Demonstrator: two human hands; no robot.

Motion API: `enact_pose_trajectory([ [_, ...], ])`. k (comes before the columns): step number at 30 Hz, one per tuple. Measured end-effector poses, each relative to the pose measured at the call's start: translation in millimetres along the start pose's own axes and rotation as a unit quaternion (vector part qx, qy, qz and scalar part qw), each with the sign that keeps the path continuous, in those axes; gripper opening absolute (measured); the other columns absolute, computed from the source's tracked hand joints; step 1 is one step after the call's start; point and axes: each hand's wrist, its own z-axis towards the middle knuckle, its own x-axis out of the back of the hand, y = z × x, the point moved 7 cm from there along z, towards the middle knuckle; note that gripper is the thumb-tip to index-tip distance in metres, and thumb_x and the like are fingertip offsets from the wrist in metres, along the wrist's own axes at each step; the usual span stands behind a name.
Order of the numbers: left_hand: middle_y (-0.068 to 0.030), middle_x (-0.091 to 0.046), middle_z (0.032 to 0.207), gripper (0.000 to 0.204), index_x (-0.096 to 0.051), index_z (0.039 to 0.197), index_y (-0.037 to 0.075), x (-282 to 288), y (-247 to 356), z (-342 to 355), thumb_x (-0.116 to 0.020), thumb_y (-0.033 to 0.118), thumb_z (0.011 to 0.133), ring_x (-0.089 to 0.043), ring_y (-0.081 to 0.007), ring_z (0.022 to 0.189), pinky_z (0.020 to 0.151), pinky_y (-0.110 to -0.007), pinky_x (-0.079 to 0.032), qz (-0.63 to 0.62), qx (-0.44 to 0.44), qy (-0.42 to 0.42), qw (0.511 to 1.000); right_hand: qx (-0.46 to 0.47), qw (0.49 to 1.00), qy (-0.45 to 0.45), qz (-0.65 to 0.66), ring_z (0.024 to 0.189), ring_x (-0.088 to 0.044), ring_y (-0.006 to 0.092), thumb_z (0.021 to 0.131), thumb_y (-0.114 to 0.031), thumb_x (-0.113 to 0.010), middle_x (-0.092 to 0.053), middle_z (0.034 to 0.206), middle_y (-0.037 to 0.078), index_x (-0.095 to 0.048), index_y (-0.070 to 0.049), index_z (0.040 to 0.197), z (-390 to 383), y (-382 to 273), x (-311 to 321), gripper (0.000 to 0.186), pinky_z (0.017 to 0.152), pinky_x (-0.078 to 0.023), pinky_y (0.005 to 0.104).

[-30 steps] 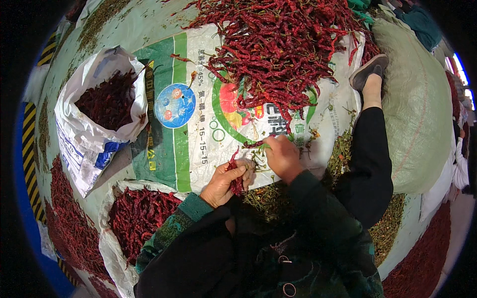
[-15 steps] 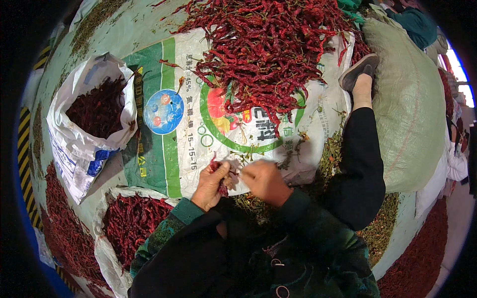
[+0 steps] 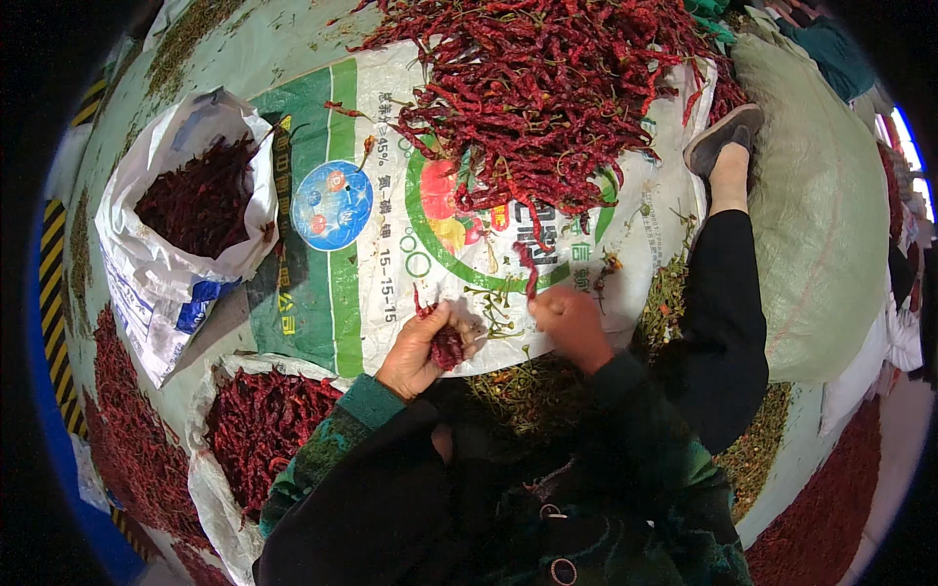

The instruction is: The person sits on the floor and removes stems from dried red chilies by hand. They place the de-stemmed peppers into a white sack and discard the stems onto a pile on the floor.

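My left hand (image 3: 415, 356) is closed around a small bunch of dried red chillies (image 3: 447, 348), their wrinkled ends showing past the fingers. To its right, apart from it, my right hand (image 3: 576, 327) is slightly blurred; its fingertips are pinched at the lower end of a single dried chilli (image 3: 528, 268). Both hands are over the near edge of a flattened white and green woven sack (image 3: 391, 244). Loose pale stems (image 3: 496, 314) lie on the sack between the hands. Beyond them is a large heap of dried red chillies (image 3: 547, 107).
At left stand a white sack (image 3: 122, 210) holding dark chillies and, nearer, an open sack (image 3: 200, 459) of red ones. A stuffed pale green sack (image 3: 816, 215) is at right, beside my outstretched leg (image 3: 718, 313). Stem debris (image 3: 537, 396) lies by my lap.
My right hand has moved right, away from the left hand, and a single chilli now shows at its fingertips. The left hand keeps its bunch. The whole view has shifted slightly.
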Motion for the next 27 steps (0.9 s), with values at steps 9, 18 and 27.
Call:
enact_pose_trajectory([
  [9,-0.0026,-0.060,0.077,0.015,-0.059,0.093,0.002,-4,-6,-7,-0.064,0.012,0.084,-0.056,-0.0109,0.063,0.057,-0.026,-0.050,0.178,-0.024,0.105,0.978,0.100,0.986,-0.113,0.069,0.067,-0.058,0.0354,0.077,-0.017,-0.062,-0.059,0.069,0.018,-0.062,-0.002,0.081,-40,-49,-45,0.015,0.057,-0.044,0.0422],
  [18,-0.0016,-0.057,0.066,0.011,-0.058,0.083,0.001,-30,-3,-17,-0.064,0.010,0.084,-0.050,-0.0071,0.057,0.052,-0.022,-0.041,0.380,-0.130,-0.004,0.916,0.142,0.968,0.063,-0.199,0.064,-0.053,0.0355,0.073,-0.010,-0.056,-0.052,0.065,0.014,-0.052,-0.004,0.066,-34,-39,-40,0.010,0.055,-0.042,0.0468],
  [27,-0.0045,-0.060,0.079,0.011,-0.059,0.093,0.001,-19,2,-17,-0.062,0.004,0.083,-0.053,-0.0104,0.062,0.059,-0.024,-0.045,0.166,-0.054,0.015,0.985,0.120,0.916,0.219,-0.313,0.062,-0.056,0.0297,0.076,-0.019,-0.062,-0.054,0.067,0.011,-0.057,-0.008,0.072,37,-47,17,0.013,0.054,-0.044,0.0407],
])
